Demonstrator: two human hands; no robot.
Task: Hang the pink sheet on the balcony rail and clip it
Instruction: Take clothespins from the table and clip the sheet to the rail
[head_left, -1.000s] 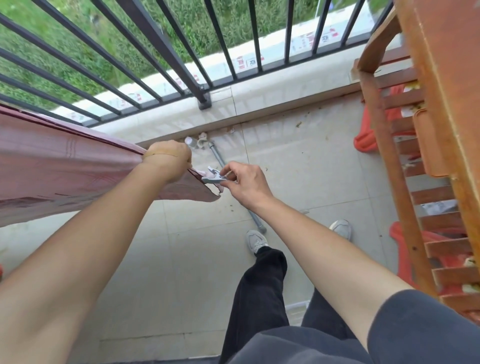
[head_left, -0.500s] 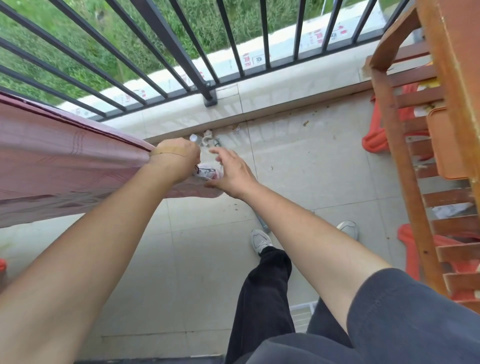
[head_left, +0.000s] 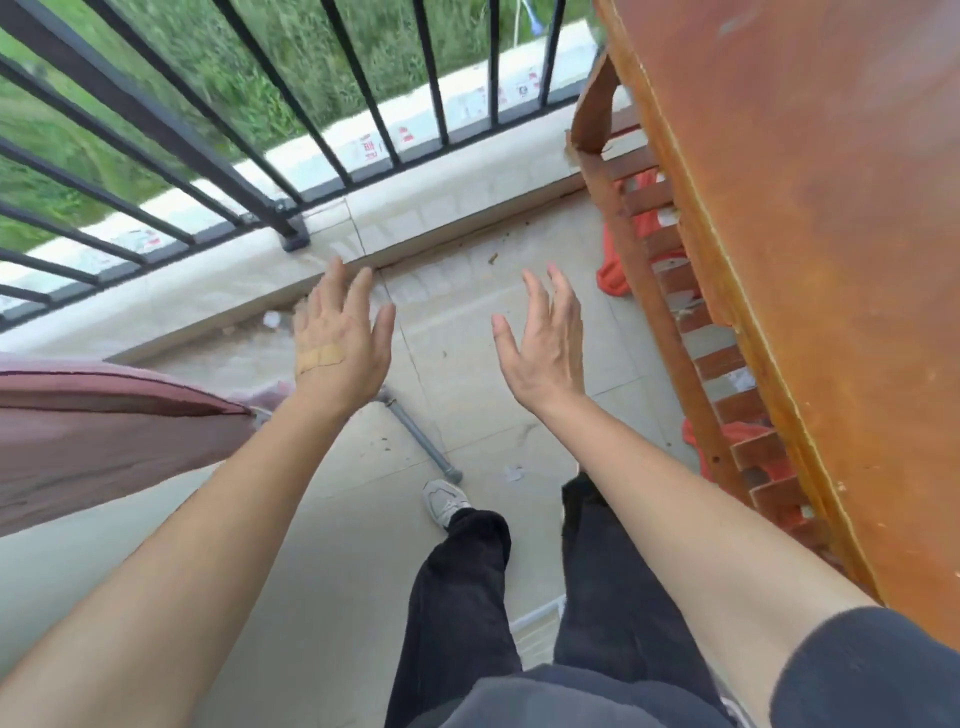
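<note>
1. Pink sheet (head_left: 104, 441) hangs draped just left of the left hand (head_left: 337, 343), its corner tucked beside that wrist.
2. Left hand: fingers spread wide, holding nothing!
3. Right hand (head_left: 545, 353) alongside, fingers apart too, also empty.
4. Black balcony railing (head_left: 171, 132) stands beyond both sets of fingertips.

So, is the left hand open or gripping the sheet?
Open: left hand shows straight spread fingers, holding nothing; pink sheet hangs beside its wrist.

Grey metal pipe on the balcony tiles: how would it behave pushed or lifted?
Round, lying flat on smooth floor tiles, the grey metal pipe would probably roll if pushed sideways. The fitting at its near end may make it veer. Looks metal: likely rigid, heavy for its size.
</note>
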